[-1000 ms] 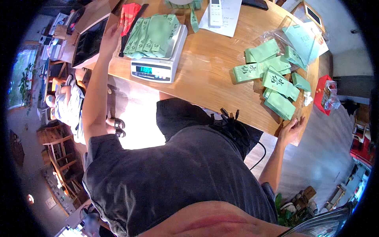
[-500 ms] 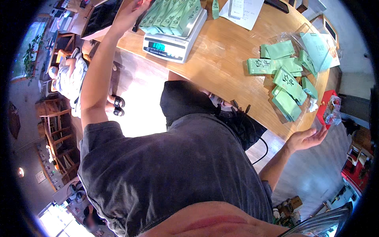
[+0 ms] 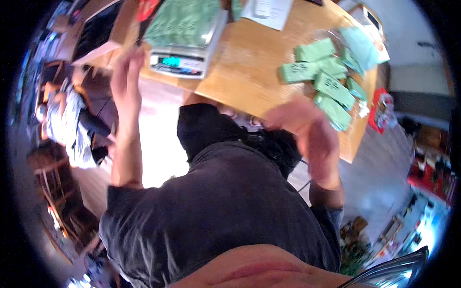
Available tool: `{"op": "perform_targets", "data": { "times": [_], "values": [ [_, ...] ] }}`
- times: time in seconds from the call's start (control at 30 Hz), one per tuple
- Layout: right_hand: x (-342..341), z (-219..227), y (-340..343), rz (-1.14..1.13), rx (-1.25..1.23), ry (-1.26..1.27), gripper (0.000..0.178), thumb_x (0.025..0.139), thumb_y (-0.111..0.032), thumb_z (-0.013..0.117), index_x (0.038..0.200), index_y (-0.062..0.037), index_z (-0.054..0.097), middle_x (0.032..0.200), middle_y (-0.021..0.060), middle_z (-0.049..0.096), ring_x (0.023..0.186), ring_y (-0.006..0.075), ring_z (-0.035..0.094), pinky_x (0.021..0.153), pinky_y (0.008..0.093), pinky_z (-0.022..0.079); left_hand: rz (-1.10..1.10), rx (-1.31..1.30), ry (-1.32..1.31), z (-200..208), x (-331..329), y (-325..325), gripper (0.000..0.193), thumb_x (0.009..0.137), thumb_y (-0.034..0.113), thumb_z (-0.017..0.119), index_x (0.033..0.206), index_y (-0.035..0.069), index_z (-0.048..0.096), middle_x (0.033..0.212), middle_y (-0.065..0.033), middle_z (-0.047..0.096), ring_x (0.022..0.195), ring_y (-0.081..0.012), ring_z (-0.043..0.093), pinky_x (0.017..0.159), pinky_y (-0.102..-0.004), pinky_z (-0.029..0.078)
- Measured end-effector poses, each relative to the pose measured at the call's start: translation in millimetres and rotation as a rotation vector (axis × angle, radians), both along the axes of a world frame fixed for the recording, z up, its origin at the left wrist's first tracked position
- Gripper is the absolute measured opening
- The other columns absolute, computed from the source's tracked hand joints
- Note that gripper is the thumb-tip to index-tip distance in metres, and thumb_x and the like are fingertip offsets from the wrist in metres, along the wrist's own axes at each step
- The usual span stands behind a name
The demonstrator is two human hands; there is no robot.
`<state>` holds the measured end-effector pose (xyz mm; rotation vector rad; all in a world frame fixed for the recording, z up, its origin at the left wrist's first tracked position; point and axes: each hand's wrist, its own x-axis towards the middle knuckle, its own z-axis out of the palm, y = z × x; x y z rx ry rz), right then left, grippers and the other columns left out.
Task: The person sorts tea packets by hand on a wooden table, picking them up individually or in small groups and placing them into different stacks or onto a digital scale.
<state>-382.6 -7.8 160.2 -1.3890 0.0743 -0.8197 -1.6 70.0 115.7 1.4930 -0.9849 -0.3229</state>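
My left hand (image 3: 127, 79) is raised just short of the table edge, below the left side of the white digital scale (image 3: 180, 65). Its fingers are blurred but stretched upward, with nothing visible in them. Rows of pale green printed packets (image 3: 182, 24) fill the scale's pan. My right hand (image 3: 309, 129) hangs over the table's near edge, left of a loose pile of green packets (image 3: 331, 89). Motion smears its fingers, and nothing shows in its grasp.
A paper sheet (image 3: 269, 13) lies beyond the scale, and a light blue-green bag (image 3: 359, 48) lies behind the pile. On the right is a red container (image 3: 379, 110) with clear plastic. A seated person (image 3: 72, 120) is at the left, apart from the wooden table (image 3: 240, 72).
My left hand has come back from beside the packets on the scale. My right hand has swung up and left from beyond the table's right corner. The whole view has shifted.
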Motion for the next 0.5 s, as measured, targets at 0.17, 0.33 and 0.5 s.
{"op": "perform_targets", "data": {
  "times": [0.17, 0.33, 0.5],
  "values": [
    [36, 49, 34, 0.432, -0.078, -0.411, 0.100, 0.078, -0.064, 0.070, 0.138, 0.0117, 0.044, 0.137, 0.0304, 0.048, 0.128, 0.0416, 0.048, 0.109, 0.0546, 0.034, -0.410, 0.096, 0.323, -63, -112, 41, 0.036, 0.102, 0.014, 0.055, 0.133, -0.003, 0.055, 0.117, -0.0112, 0.066, 0.109, -0.0197, 0.062, 0.100, -0.0337, 0.046],
    [35, 63, 47, 0.430, -0.118, -0.520, 0.097, 0.085, -0.064, 0.063, 0.137, 0.0156, 0.045, 0.135, 0.0385, 0.048, 0.129, 0.0505, 0.046, 0.110, 0.0606, 0.029, -0.650, 0.237, 0.217, -61, -161, 30, 0.044, 0.097, 0.007, 0.062, 0.138, -0.004, 0.051, 0.116, -0.0120, 0.067, 0.110, -0.0196, 0.062, 0.102, -0.0331, 0.045],
    [19, 75, 52, 0.352, -0.138, -0.563, 0.096, 0.091, -0.065, 0.055, 0.136, 0.0196, 0.045, 0.132, 0.0465, 0.047, 0.131, 0.0593, 0.043, 0.111, 0.0665, 0.024, -0.635, 0.221, -0.042, -54, -163, -14, 0.045, 0.092, 0.009, 0.067, 0.134, -0.001, 0.056, 0.114, -0.0135, 0.069, 0.107, -0.0217, 0.065, 0.097, -0.0343, 0.049]
  ]
}}
